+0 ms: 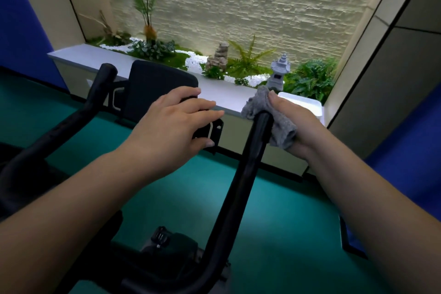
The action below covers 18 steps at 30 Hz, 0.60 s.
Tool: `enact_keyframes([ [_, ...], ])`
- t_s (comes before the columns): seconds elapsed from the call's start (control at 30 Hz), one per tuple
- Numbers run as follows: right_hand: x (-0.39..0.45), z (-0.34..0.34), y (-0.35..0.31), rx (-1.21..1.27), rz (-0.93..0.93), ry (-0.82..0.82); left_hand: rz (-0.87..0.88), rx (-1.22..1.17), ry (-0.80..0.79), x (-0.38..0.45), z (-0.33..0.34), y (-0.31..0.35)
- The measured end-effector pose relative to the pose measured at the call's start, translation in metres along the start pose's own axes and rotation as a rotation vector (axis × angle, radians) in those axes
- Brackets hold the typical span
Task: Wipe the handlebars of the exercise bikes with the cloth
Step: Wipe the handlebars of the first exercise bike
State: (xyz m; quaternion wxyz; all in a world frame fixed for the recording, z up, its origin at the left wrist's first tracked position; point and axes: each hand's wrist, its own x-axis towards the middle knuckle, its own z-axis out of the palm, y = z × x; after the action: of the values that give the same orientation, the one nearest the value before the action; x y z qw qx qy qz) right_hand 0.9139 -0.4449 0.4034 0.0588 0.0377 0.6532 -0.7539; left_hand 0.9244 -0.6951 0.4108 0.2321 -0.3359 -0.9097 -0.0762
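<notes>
The right hand (294, 124) grips a grey cloth (272, 122) bunched around the top end of the right handlebar (248, 174), its fingers curled around the far side of the bar and mostly hidden by the cloth; only the thumb and the back of the hand show clearly. The very tip of that bar is covered by the cloth. The left hand (171, 126) lies flat with straight, slightly spread fingers on the bike's black console (162, 83), covering its lower right part, so what sits under the palm cannot be made out. The left handlebar (95, 93) rises at the left, untouched, and its lower run merges into a dark, blurred frame cut off at the picture's left edge. Near the bottom, a black knob (161, 237) and the bike's stem are dim and hard to read. Behind the bike, a white ledge (100, 59) fronts a planter with ferns, white pebbles and a small stone lantern (279, 73). A white box (303, 104) is partly hidden behind the right hand.
</notes>
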Motion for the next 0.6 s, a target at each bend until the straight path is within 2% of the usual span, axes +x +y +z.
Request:
enact_keyframes([
  [0.13, -0.002, -0.004, 0.015, 0.125, 0.040, 0.037, -0.030, -0.013, 0.006, 0.000, 0.000, 0.004],
  [0.27, -0.022, 0.003, 0.031, -0.003, 0.091, 0.046, -0.024, -0.005, 0.024, -0.001, 0.001, 0.005],
  [0.47, -0.024, 0.016, 0.040, 0.257, -0.083, 0.154, -0.033, -0.007, 0.001, -0.001, -0.002, 0.006],
  [0.6, -0.033, 0.014, 0.043, 0.064, -0.188, 0.279, -0.036, -0.018, 0.005, -0.001, -0.002, 0.007],
])
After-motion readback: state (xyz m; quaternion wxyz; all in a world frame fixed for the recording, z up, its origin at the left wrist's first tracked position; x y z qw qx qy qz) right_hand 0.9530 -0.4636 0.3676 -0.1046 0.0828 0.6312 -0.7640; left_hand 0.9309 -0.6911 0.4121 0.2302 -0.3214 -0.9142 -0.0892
